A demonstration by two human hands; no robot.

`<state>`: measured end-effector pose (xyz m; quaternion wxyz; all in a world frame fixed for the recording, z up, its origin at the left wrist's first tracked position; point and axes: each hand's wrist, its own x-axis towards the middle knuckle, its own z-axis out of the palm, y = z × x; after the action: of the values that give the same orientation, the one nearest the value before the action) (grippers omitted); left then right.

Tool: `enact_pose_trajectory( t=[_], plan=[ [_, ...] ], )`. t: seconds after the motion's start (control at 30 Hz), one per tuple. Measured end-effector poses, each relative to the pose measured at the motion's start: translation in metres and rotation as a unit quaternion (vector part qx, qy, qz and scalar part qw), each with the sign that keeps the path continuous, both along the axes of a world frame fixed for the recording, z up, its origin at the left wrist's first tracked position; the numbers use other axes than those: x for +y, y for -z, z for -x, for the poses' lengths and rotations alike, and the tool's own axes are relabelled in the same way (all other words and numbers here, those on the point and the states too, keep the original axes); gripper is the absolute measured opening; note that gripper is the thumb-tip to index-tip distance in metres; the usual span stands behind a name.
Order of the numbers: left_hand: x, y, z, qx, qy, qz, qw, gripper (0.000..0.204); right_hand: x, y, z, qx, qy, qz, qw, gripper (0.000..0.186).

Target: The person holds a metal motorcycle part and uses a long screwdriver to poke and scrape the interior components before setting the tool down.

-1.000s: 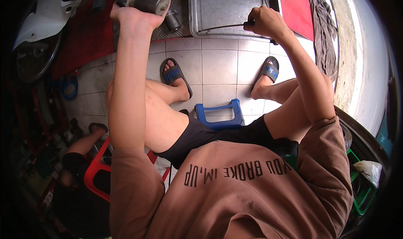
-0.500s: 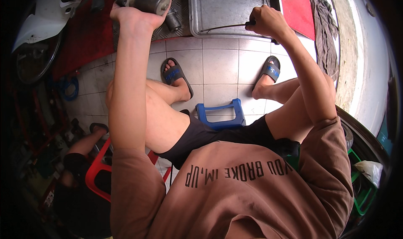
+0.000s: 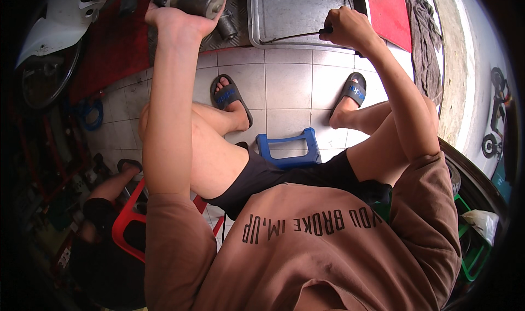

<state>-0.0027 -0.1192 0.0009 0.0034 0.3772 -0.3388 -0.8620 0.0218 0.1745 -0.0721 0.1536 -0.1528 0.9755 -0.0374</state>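
At the top left, my left hand is wrapped from below around a grey, worn cylindrical metal part. A smaller cylindrical metal piece sits just right of that hand, over the ridged metal plate. My right hand is closed in a fist on the black handle of a tool with a long, thin dark shaft. The shaft points left across the near side of a shallow metal tray, its end by the tray's near left corner. Whether the tool is a screwdriver, I cannot tell.
Red surfaces flank the tray, and a grey cloth hangs at the right. A blue stool stands between my legs. White motorcycle bodywork lies far left. Behind the red chair, another person's leg shows.
A motorbike has come into view on the road at the right edge. Both hands keep their grips and have hardly moved.
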Motion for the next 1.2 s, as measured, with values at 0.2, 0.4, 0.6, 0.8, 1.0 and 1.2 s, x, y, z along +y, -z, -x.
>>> enact_pose_trajectory(
  t=[0.2,0.4,0.6,0.8,1.0,1.2],
  plan=[
    [0.001,-0.002,-0.002,0.000,-0.004,0.008,1.000,0.055,0.001,0.005,0.003,0.011,0.014,-0.008,1.000,0.031],
    [0.000,0.001,-0.001,0.005,-0.004,0.000,1.000,0.054,-0.001,0.002,0.002,0.015,0.015,0.000,1.000,0.030],
    [0.004,-0.002,-0.002,-0.001,-0.010,0.012,1.000,0.053,-0.002,0.003,0.002,0.014,0.014,0.000,1.000,0.030],
    [0.004,0.000,-0.001,-0.013,-0.004,-0.005,1.000,0.052,0.000,0.006,0.000,0.027,0.016,0.006,0.999,0.029],
    [0.007,-0.003,-0.002,-0.010,-0.013,-0.022,1.000,0.056,-0.002,-0.006,0.001,0.002,0.037,0.012,0.999,0.032],
    [0.007,-0.007,-0.003,-0.026,-0.032,-0.026,0.999,0.051,0.006,-0.012,0.002,0.021,0.059,0.025,0.998,0.028]
  ],
)
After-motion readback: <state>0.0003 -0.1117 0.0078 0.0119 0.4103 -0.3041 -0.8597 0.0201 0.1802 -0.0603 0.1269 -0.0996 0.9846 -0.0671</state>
